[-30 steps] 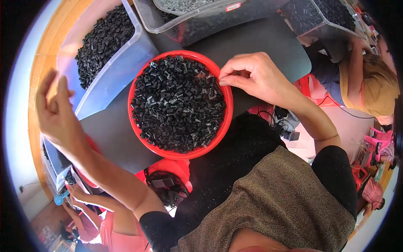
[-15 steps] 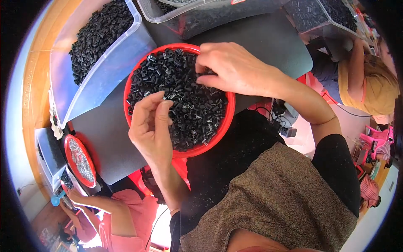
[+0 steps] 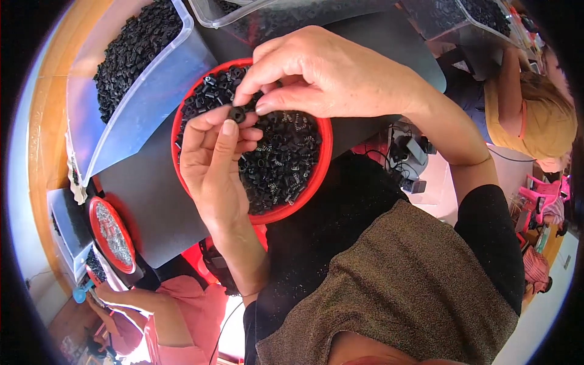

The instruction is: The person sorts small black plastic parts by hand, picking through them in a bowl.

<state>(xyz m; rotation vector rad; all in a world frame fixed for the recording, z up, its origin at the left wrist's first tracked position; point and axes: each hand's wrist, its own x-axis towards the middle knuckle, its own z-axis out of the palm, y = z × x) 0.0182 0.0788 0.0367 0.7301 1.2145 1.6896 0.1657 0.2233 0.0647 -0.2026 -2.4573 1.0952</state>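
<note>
Below my hands stands a round red basin (image 3: 326,143) full of small black plastic parts (image 3: 271,161), with little metal coil springs (image 3: 298,176) mixed in. Above its left side, my left hand (image 3: 213,161) pinches a small black hollow part (image 3: 237,114) between thumb and fingertips. My right hand (image 3: 310,76) reaches over from the right, thumb and forefinger bent together right at that part. Anything small between my right fingertips is hidden from view.
A clear bin (image 3: 152,91) of black pieces stands at upper left, with more bins (image 3: 267,17) along the back. A red dish (image 3: 129,264) of metallic pieces is at left on the dark table (image 3: 158,201). Co-workers sit at lower left (image 3: 188,316) and right (image 3: 532,121).
My right hand has moved left out of the basin's contents to meet my left hand. The black part now shows at the left fingertips. The view has shifted slightly.
</note>
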